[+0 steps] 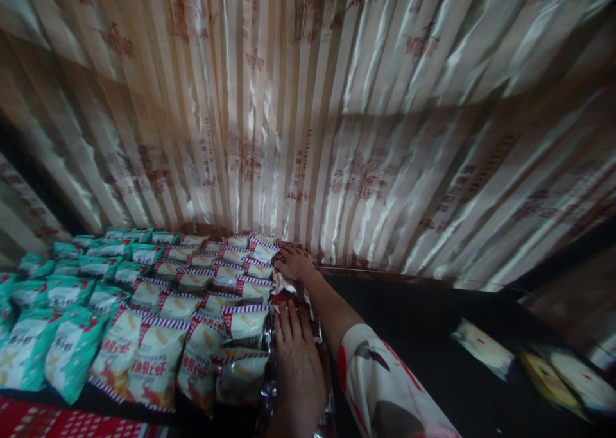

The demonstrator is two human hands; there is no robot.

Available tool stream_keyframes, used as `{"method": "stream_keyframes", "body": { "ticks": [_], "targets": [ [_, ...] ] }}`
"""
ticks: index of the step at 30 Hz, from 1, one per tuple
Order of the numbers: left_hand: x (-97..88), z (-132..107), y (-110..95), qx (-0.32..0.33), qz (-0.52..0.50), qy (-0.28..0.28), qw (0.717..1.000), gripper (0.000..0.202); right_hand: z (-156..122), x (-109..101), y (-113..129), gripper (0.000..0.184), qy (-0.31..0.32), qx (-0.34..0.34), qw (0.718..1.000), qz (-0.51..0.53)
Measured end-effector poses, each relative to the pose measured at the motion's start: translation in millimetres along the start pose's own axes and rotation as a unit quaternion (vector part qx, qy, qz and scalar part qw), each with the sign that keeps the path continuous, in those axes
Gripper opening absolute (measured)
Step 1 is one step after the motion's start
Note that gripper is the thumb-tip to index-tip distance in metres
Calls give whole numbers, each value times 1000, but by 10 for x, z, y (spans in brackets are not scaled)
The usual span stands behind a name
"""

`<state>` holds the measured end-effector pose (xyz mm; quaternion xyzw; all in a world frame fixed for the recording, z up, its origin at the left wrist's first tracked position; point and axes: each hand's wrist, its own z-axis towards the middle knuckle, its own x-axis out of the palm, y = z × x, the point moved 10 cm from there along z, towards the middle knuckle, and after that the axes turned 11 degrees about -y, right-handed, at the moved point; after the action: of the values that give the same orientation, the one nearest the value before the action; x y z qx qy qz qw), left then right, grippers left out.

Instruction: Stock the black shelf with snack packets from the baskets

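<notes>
A row of shiny dark red snack packets (283, 283) lies along the right side of the other bags. My left hand (299, 361) rests flat on the near part of that row, fingers stretched forward. Farther back, my right hand (296, 263) lies on the row's far end with its fingers spread to the left; neither hand grips a packet. Much of the row is hidden beneath my hands. Close on the left stand several rows of cream snack bags (158, 361) with red-and-blue striped edges. Beyond those, farther left, are teal snack bags (77, 348).
Pleated, printed curtain cloth (298, 124) hangs behind the shelf. On the black shelf surface (399, 322) at the right lie a pale packet (484, 348) and a yellow packet (551, 380), both blurred, with another pale one beside them. A red perforated basket (58, 419) shows at the lower left.
</notes>
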<state>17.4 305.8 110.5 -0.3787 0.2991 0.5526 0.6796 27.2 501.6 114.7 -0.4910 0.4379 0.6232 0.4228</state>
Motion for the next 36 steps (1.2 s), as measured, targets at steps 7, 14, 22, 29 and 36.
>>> {"method": "stream_keyframes", "body": {
  "ticks": [7, 14, 22, 29, 36],
  "targets": [
    [-16, 9, 6, 5, 6, 10, 1000, 57, -23, -15, 16, 57, -4, -2, 1000, -6],
    [-22, 7, 5, 9, 12, 16, 1000, 55, -12, -8, 19, 57, -3, -1, 1000, -13],
    [42, 4, 15, -5, 22, 0, 1000, 48, -57, 17, 19, 58, -16, 3, 1000, -8],
    [12, -4, -23, 10, 7, 5, 1000, 59, -78, 33, -32, 65, -2, 16, 1000, 26],
    [0, -3, -56, -9, 3, 14, 1000, 59, -109, 64, -90, 62, 3, 17, 1000, 23]
  ]
}}
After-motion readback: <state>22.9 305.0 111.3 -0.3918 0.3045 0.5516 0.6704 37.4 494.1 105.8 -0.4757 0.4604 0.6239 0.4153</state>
